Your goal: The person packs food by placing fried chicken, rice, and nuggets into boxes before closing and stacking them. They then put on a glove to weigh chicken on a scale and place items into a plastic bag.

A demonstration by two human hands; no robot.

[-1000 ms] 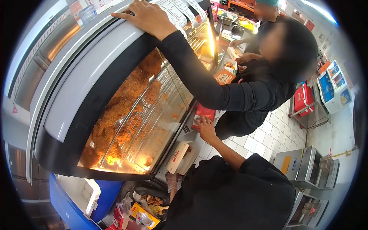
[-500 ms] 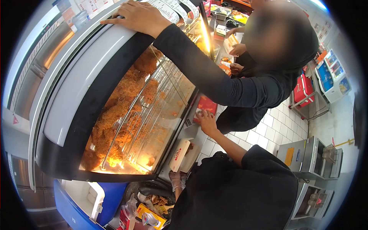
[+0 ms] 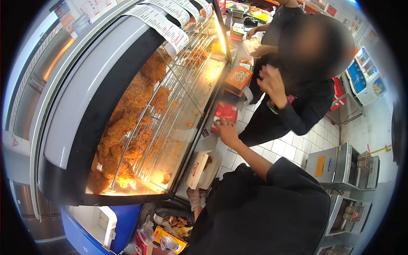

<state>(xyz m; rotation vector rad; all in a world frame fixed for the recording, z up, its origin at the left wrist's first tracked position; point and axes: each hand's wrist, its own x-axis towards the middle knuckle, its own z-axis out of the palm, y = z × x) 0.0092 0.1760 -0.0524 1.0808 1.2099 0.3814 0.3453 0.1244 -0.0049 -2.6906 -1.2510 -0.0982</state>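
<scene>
My right hand (image 3: 227, 131) is bare. Its fingers are apart and rest on the near end of a red box (image 3: 226, 111) on the counter. My left hand (image 3: 196, 199) wears a clear plastic glove and is closed at the near end of an open white carton (image 3: 204, 169) with red print; its fingers are partly hidden. Something brown shows inside the carton. Just beyond both hands stands a lit glass food warmer (image 3: 174, 127) with breaded fried chicken (image 3: 125, 127) piled on its wire racks.
Printed receipts (image 3: 163, 27) hang over the warmer's top. An orange box (image 3: 239, 78) stands beyond the red one. Across from me is a person in black, one hand (image 3: 273, 85) raised; another person works farther back. A blue cooler (image 3: 83, 231) and food scraps (image 3: 174, 223) are below left.
The other person's arm has come off the warmer's top and drawn back toward their chest. This uncovers a receipt and the orange box. My hands stay in nearly the same places.
</scene>
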